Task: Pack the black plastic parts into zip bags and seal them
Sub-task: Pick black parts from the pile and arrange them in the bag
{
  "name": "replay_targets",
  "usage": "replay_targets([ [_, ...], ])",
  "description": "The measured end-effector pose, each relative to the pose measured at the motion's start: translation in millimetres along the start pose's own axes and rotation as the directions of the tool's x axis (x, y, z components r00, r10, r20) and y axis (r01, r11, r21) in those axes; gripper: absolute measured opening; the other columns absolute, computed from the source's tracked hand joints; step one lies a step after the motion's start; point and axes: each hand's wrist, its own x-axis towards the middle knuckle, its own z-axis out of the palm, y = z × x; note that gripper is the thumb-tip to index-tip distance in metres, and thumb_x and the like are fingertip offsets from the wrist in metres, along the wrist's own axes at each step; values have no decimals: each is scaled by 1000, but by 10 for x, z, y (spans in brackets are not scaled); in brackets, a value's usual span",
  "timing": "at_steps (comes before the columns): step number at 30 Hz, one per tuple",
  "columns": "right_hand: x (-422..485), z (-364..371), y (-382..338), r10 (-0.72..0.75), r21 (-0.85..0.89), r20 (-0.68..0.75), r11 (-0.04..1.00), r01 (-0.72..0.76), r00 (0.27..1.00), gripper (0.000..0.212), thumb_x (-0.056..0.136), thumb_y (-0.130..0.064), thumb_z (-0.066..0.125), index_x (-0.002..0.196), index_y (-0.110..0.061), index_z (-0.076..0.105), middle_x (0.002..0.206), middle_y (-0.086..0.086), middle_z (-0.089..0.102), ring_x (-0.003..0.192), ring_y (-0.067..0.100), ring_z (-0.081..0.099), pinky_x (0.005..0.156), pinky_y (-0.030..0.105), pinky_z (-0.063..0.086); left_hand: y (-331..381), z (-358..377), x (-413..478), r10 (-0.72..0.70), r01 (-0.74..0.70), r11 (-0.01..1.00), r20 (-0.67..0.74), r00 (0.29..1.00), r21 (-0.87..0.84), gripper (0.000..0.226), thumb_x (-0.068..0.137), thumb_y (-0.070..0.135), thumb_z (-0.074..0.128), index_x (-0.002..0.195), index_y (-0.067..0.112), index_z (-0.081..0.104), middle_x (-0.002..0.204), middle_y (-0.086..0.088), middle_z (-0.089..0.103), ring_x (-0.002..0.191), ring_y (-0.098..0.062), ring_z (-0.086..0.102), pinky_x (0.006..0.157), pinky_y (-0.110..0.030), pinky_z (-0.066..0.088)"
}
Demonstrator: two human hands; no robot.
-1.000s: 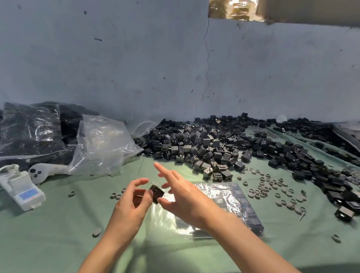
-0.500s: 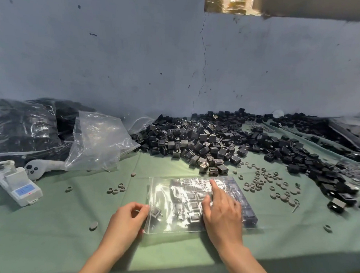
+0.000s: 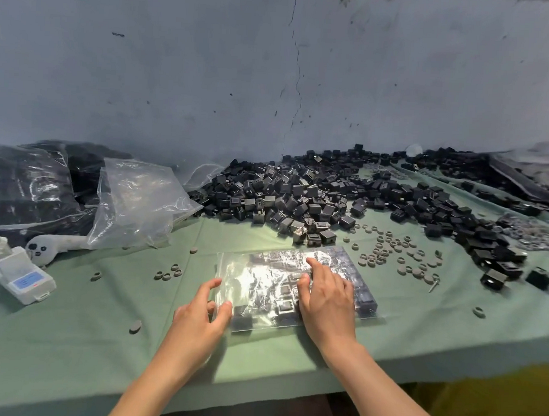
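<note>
A clear zip bag [image 3: 263, 279] lies flat on the green cloth, partly filled with black plastic parts in rows. My left hand [image 3: 199, 317] is at the bag's left mouth, thumb on top of the edge and fingers beside it, pinching the plastic. One black part [image 3: 241, 320] sits just inside that edge. My right hand [image 3: 325, 301] rests palm-down on the bag with fingers spread over the packed parts. Behind the bag spreads a big loose pile of black parts [image 3: 299, 196].
Filled dark bags [image 3: 25, 190] and empty clear bags [image 3: 135, 198] lie at the left, with a white controller [image 3: 54, 245] and a white device [image 3: 21, 278]. Small grey rings [image 3: 390, 253] are scattered to the right. The table's front edge [image 3: 291, 378] is close.
Both hands held a black part in the air a second ago. The left hand then pushed it into the bag's mouth while the right hand came down flat on the bag.
</note>
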Motion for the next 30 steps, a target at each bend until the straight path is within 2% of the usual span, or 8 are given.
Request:
replay_targets([
  [5,-11,-29,0,14,0,-1,1000,-14,1000,43,105,-34,27,143,-22,45,119,-7,61,110,12,55,105,32,34,24,4,3,126,-126,992,14,992,-21,39,95,45,56,129,59,44,104,23,59,117,-7,53,106,-46,44],
  [7,-13,-36,-2,14,-6,9,1000,-14,1000,44,105,-35,26,143,-23,44,119,-9,60,110,11,54,105,32,33,25,29,24,174,-173,984,25,984,-36,35,96,39,58,124,58,49,94,15,70,109,4,56,116,-42,32],
  [10,-15,-47,-6,12,-3,21,1000,-12,1000,44,104,-36,24,142,-24,44,120,-10,59,111,10,53,105,30,32,39,59,30,231,-225,971,74,970,-81,31,98,29,60,122,48,53,90,25,73,110,13,56,124,-37,10],
  [15,-18,-52,0,8,-10,31,1000,-8,999,43,104,-36,25,141,-24,44,122,-10,59,112,11,52,105,30,32,84,48,14,258,-243,965,227,939,-93,47,88,63,46,133,49,47,104,32,70,120,20,46,122,-30,-4],
  [19,-28,-55,-4,4,-3,36,1000,-4,999,43,104,-36,26,141,-24,45,124,-9,59,114,11,52,105,31,31,96,44,6,231,-194,956,158,960,-222,34,95,40,54,129,36,56,98,19,75,114,10,58,118,-29,16],
  [23,-32,-58,0,-13,16,6,1000,13,1000,42,103,-35,29,138,-23,49,124,-8,60,114,12,53,105,31,31,28,8,-7,94,-100,914,-36,995,-393,17,100,19,56,108,25,70,75,-5,74,85,-7,68,88,-29,47],
  [27,-71,-60,-41,-172,62,-26,983,173,985,40,100,-34,36,131,-21,59,127,-4,63,122,13,54,115,36,33,-20,10,18,-44,-49,872,-178,983,-487,19,102,17,52,102,22,70,69,-9,70,61,-14,55,58,-11,44],
  [30,-82,-68,-51,-324,85,-13,942,324,946,33,95,-34,45,120,-26,65,124,-3,64,121,16,56,112,38,38,-67,14,50,-141,-29,860,-292,946,-509,20,102,17,50,101,22,69,72,-2,66,49,-7,40,44,-12,36],
])
